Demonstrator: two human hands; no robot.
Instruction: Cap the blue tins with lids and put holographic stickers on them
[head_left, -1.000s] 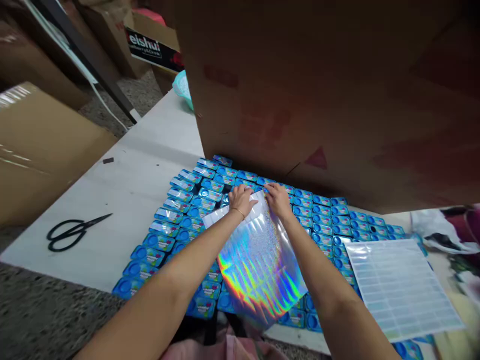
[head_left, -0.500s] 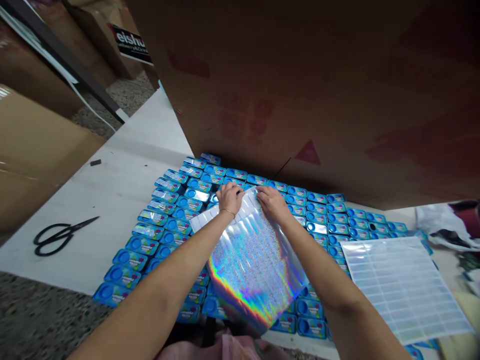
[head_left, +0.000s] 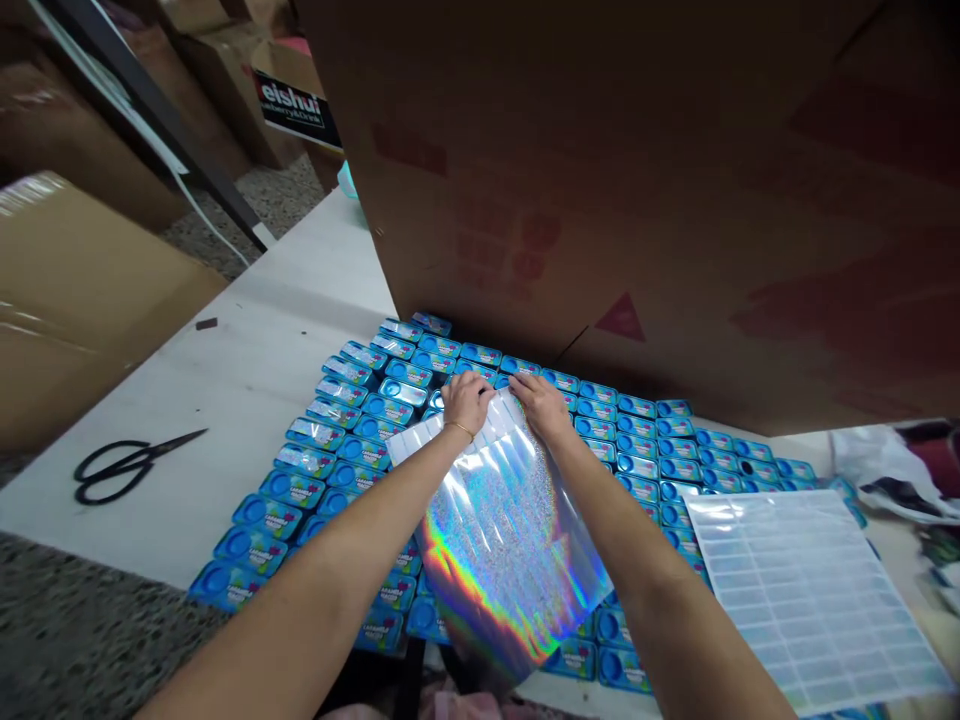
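My right hand (head_left: pixel 543 408) pinches the far corner of a shiny rainbow-silver sheet (head_left: pixel 502 530) lying over blue rectangular containers (head_left: pixel 271 516); my left hand (head_left: pixel 466 405) curls beside it, its grip hidden. A huge brown cardboard box (head_left: pixel 570 200) walls off the far side. Black metal scissors (head_left: pixel 154 454) lie left, a pale gridded sheet (head_left: pixel 810 600) right.
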